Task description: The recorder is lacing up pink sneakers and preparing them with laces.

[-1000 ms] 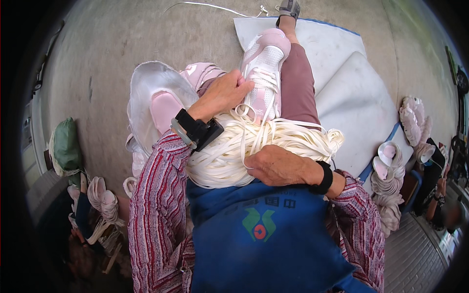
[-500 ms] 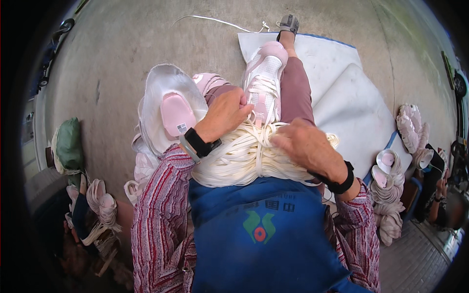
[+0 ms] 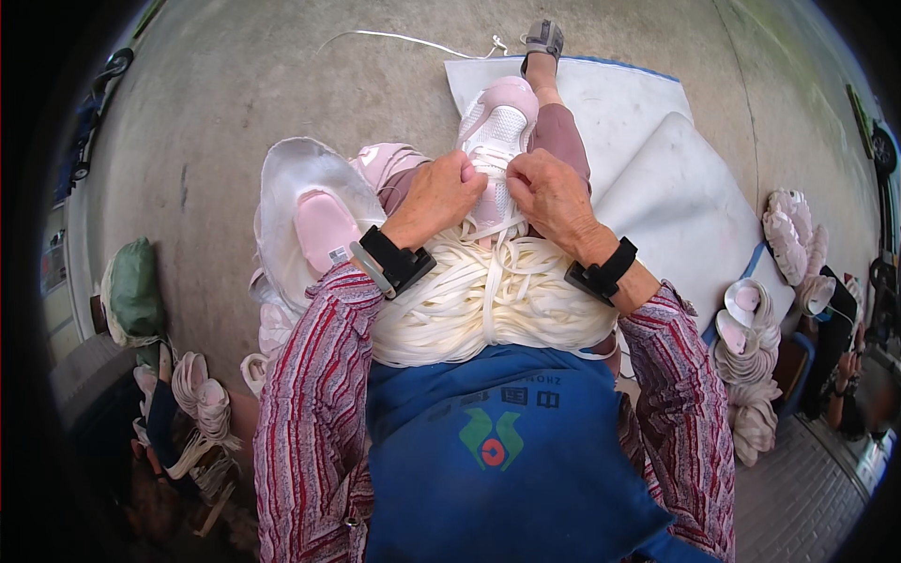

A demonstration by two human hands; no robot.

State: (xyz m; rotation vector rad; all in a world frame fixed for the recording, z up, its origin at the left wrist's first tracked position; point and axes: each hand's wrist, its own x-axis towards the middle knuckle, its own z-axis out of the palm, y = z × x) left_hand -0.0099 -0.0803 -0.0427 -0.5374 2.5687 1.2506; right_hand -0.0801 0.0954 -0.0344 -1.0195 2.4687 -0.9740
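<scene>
A pink and white shoe upper (image 3: 508, 119) lies lengthwise over my lap, toe pointing away from me. A white shoelace (image 3: 492, 161) crosses its front. At the left side of the lacing, my left hand (image 3: 441, 195) is closed in a pinch on the lace. My right hand (image 3: 557, 201) is closed on the lace at the right edge of the upper, fingers curled, the fingertips partly hidden. Below both wrists, a thick bundle of cream laces (image 3: 441, 314), tied round its middle, rests on my blue apron (image 3: 441, 488).
Left of my lap, nested white uppers (image 3: 282, 178) hold a pink insole-like piece (image 3: 324, 223). A white sheet (image 3: 657, 188) covers the ground at right. Stacked uppers (image 3: 751, 347) stand beyond it, near another person (image 3: 835, 366). A green sack (image 3: 137, 291) is at far left.
My right hand has moved up and away from the lace bundle to the upper's right side, its fingers now closed. My left hand stays by the lacing, and the upper has shifted slightly left.
</scene>
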